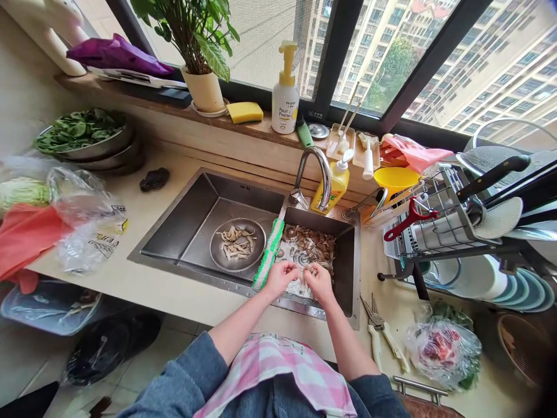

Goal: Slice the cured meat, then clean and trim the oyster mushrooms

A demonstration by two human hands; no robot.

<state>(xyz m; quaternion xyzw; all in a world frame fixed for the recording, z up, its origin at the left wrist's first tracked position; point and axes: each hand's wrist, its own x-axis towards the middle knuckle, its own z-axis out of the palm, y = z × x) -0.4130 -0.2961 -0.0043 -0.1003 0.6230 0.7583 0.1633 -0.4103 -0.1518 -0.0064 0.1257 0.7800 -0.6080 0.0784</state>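
Over the right sink basin, my left hand and my right hand are close together with their fingertips pinched. A small pale-brown piece, seemingly of mushroom, shows at the right fingertips. What the left fingers pinch is too small to make out. Below them, brown mushrooms float in cloudy, bubbly water. In the left basin stands a round metal dish holding pale torn strips. A green-and-white cloth strip lies over the divider between the basins, left of my left hand.
A curved faucet rises behind the basins beside a yellow bottle. Kitchen scissors and wrapped meat lie to the right, below a dish rack. Plastic bags and bowls of greens occupy the left counter.
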